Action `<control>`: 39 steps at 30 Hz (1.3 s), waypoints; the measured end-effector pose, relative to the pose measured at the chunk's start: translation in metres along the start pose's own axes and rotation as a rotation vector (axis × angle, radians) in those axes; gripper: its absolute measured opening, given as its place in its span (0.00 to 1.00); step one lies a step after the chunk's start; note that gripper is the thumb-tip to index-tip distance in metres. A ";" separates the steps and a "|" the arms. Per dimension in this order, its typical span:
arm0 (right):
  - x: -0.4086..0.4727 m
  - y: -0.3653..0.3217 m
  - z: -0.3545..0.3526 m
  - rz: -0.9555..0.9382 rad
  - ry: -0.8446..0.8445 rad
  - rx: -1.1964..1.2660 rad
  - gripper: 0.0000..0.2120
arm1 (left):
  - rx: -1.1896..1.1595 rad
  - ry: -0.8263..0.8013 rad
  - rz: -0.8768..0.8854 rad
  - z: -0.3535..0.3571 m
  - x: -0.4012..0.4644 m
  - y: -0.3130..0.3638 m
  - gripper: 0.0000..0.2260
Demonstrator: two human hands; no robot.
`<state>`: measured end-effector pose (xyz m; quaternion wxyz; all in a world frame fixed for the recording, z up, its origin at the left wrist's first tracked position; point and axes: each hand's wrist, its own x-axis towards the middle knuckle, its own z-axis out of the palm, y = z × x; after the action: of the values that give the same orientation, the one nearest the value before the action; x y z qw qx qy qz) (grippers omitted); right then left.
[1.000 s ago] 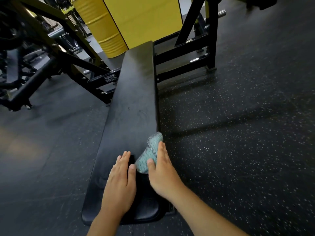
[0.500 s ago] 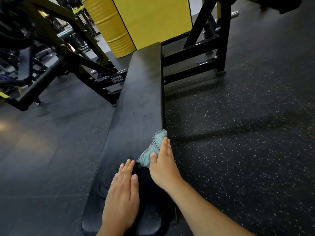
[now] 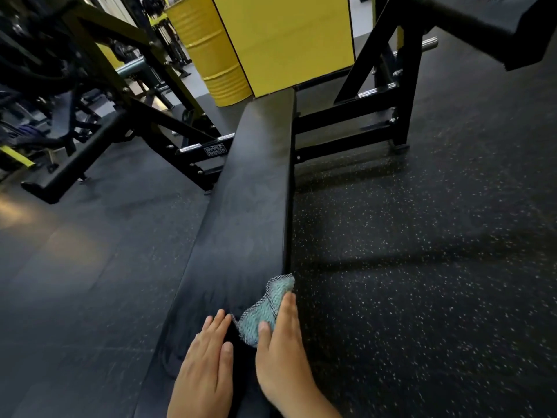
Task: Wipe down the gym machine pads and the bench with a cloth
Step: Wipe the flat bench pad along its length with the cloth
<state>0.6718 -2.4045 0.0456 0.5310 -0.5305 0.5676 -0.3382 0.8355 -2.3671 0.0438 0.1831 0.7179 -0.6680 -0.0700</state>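
The near end of the long black padded bench (image 3: pixel 253 206) runs off the bottom edge, as do both forearms. The right hand (image 3: pixel 281 354) covers much of the crumpled teal mesh-edged cloth (image 3: pixel 265 309). The white frame label (image 3: pixel 214 150) is too small to read.

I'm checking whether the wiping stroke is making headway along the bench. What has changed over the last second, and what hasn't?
Little has changed. The right hand keeps pressing the teal cloth against the right edge of the bench, and the left hand stays flat on the pad beside it. Neither hand has clearly advanced along the pad; the shift in the picture looks mostly like the head camera moving. Nothing was picked up or let go.
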 end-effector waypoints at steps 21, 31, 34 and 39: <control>0.082 -0.023 -0.013 0.052 0.105 -0.107 0.34 | -0.034 -0.101 0.064 0.009 0.081 0.016 0.22; 0.058 -0.019 -0.003 0.093 0.142 -0.150 0.32 | -0.037 -0.096 0.129 0.018 0.122 0.015 0.22; 0.068 -0.019 -0.005 0.094 0.144 -0.137 0.33 | -0.043 -0.089 0.143 0.018 0.120 0.015 0.22; 0.090 -0.030 -0.011 0.087 0.142 -0.119 0.34 | -0.056 -0.032 0.166 0.019 0.118 0.011 0.28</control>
<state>0.6797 -2.4993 0.0542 0.4711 -0.5105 0.6455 -0.3173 0.8300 -2.4865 0.0476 0.1975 0.6535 -0.7258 -0.0850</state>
